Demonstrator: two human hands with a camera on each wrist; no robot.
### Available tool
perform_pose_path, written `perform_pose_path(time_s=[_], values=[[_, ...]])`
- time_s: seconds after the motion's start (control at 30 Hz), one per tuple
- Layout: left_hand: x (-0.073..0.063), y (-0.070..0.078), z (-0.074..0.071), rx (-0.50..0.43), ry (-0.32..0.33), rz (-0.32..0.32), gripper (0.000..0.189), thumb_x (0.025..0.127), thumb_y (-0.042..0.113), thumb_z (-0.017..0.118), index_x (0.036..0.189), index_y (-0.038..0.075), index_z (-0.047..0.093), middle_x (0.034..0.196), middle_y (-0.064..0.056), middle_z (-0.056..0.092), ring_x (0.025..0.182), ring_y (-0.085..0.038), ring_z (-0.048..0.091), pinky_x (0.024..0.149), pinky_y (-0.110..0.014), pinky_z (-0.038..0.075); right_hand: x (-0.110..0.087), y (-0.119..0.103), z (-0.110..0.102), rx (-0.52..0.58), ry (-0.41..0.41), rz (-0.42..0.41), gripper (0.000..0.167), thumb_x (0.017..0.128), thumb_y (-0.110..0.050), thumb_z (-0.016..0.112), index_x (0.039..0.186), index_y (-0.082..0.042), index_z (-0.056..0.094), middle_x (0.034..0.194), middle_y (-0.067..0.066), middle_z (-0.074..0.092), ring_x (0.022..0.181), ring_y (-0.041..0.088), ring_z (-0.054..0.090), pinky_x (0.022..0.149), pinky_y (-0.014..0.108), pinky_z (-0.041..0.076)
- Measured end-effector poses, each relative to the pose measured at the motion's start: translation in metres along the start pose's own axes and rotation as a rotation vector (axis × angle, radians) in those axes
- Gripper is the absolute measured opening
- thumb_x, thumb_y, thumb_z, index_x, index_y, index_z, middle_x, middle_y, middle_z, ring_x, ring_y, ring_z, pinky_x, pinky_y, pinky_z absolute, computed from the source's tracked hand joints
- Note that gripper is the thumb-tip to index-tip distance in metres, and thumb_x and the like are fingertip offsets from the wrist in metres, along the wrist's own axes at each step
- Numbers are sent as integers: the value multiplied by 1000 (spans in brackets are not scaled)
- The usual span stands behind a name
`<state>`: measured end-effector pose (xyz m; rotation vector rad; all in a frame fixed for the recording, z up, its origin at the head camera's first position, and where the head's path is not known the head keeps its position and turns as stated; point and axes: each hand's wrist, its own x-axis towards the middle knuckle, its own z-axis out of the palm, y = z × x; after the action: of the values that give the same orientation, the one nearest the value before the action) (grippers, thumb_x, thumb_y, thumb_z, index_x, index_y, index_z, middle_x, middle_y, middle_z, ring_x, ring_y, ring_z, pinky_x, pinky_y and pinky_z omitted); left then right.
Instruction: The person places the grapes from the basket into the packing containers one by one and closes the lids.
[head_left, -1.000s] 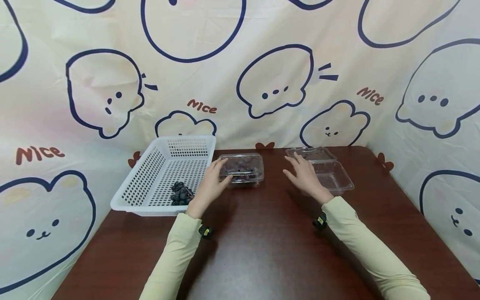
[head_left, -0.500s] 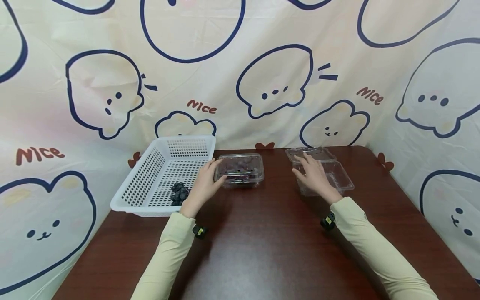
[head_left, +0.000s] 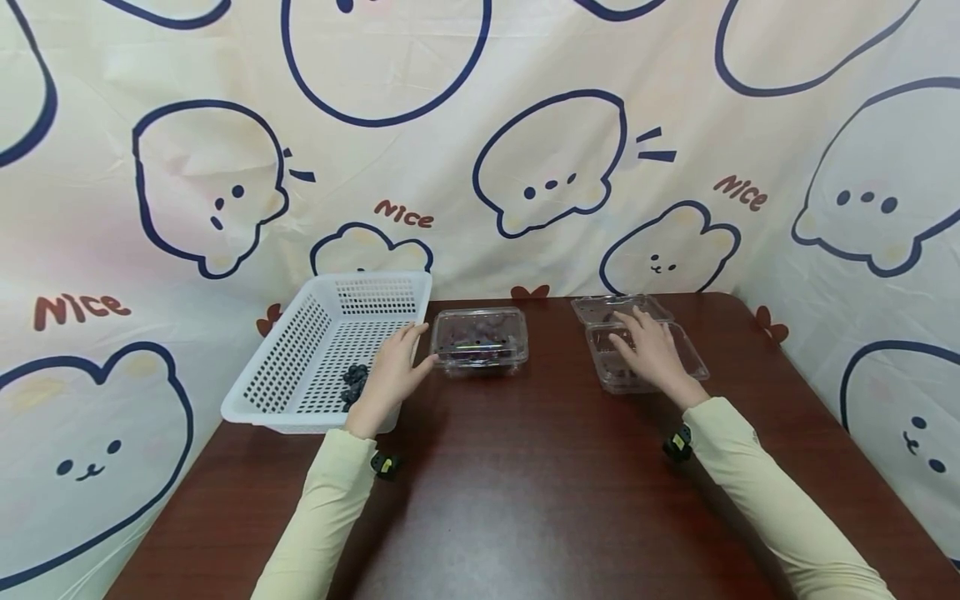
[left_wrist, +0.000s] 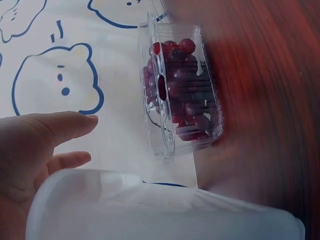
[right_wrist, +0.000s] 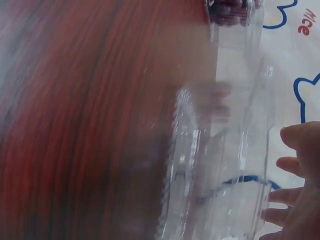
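Head view: on the worktop [head_left: 517, 483], at left, a white basket [head_left: 322, 367] with perforated walls, long axis running away from the person, far end set further right than near end. Inside, near the right wall, a small cluster of dark grapes [head_left: 354, 386], partly covered by the left hand [head_left: 386, 375]; lie of the stem too hidden to tell. Left hand above the basket's right side, fingers straight and released, thumb apart; contact with the rim impossible to tell.

Just right of the basket, a closed clear box [head_left: 480, 321], lid side up, long axis from left to right, long side facing the person. In the left wrist view, dark red fruit [left_wrist: 187, 85] visible through its walls, with the basket's white rim crossing the foreground.

Farther right, well apart from the closed one, an open clear box [head_left: 609, 367], base nearer the person, lid [head_left: 596, 308] folded back toward the patterned cloth [head_left: 375, 158]; long axis mostly left to right, turned slightly, right end a little farther off. Over it, the right hand [head_left: 652, 354], fingers extended and released, blocking sight of the middle of the base and part of the lid; touching or not, impossible to tell.

At both wrists, black bands [head_left: 678, 444] beside pale sleeves [head_left: 772, 492].
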<state>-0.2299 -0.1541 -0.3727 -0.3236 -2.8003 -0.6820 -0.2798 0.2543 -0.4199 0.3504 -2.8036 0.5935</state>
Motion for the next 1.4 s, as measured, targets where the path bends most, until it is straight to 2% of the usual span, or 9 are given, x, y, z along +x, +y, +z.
perform_pose_path(time_s=[0.33, 0.53, 0.77, 1.03, 1.4], values=[[-5, -15, -5, 34, -4, -22, 55, 88, 28, 62, 136, 7, 46, 138, -20, 43, 126, -41, 38, 102, -59, 27, -7, 23, -7, -20, 3, 32, 53, 97, -36, 45, 139, -3, 40, 145, 31, 25, 130, 52, 23, 102, 70, 10], [-8, -24, -7, 54, -32, -28, 56, 89, 31, 60, 136, 5, 44, 139, -21, 42, 126, -42, 37, 102, -59, 28, -11, 30, -12, -37, 14, 46, 53, 97, -35, 46, 137, -1, 41, 143, 33, 26, 129, 53, 23, 100, 71, 11], [-10, -27, -10, 56, -55, -65, 57, 91, 39, 56, 138, 9, 43, 139, -20, 43, 128, -42, 35, 102, -60, 25, -14, 36, -14, -37, 14, 65, 52, 97, -33, 47, 137, 0, 41, 143, 34, 25, 129, 54, 23, 100, 71, 11], [-12, -30, -12, 42, -77, -58, 57, 94, 41, 50, 138, 5, 43, 139, -20, 43, 127, -41, 37, 104, -56, 28, -16, 44, -14, -44, 6, 96, 53, 97, -33, 45, 137, 1, 39, 143, 34, 25, 129, 53, 21, 100, 71, 11], [-18, -41, -17, 51, -194, -83, 61, 98, 44, 38, 142, 1, 34, 142, -26, 34, 131, -46, 28, 105, -57, 24, -19, 58, -11, -56, -21, 118, 57, 99, -37, 39, 140, 3, 35, 142, 37, 23, 128, 54, 23, 99, 69, 18]])
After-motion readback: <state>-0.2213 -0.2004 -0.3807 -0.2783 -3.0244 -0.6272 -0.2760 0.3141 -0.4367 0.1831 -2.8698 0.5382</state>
